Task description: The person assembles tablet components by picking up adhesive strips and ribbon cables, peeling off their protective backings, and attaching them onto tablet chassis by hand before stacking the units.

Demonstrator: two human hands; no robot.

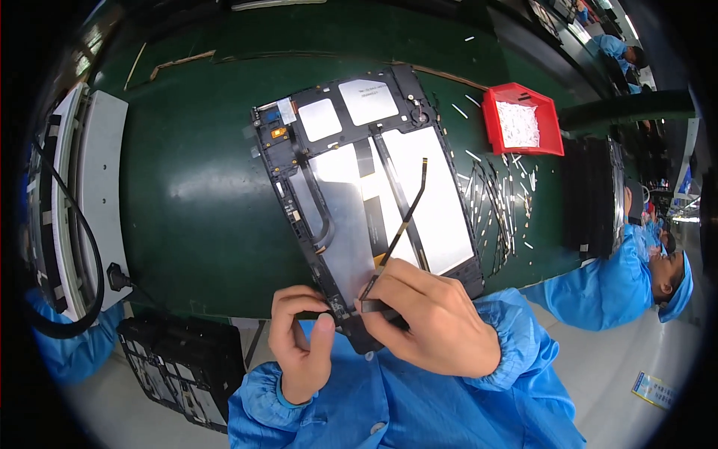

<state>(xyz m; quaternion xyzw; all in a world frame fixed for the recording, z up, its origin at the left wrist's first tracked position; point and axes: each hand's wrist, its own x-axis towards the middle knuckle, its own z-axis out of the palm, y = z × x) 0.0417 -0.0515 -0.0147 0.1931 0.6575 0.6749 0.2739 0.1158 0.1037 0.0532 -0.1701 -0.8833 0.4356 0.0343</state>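
An opened tablet [345, 202] with a black frame and silver panels lies at a slant, its near end reaching past the table's edge toward me. My left hand [303, 340] is at its near left corner, thumb and forefinger pinched at the frame's rim. Over the near end, my right hand [434, 314] has its fingers closed around a thin dark flex cable [407, 217], whose free end rises above the panels. A short dark piece, perhaps a tool tip, shows under the right fingers; the rest of it is hidden in the hand.
Thin dark and white strips [497, 209] lie scattered right of the tablet. Behind them stands a red bin [557, 135] with white scraps. A stack of dark panels [598, 194] is at the right, with a co-worker [598, 292] nearby. More frames [183, 367] stand low at the left.
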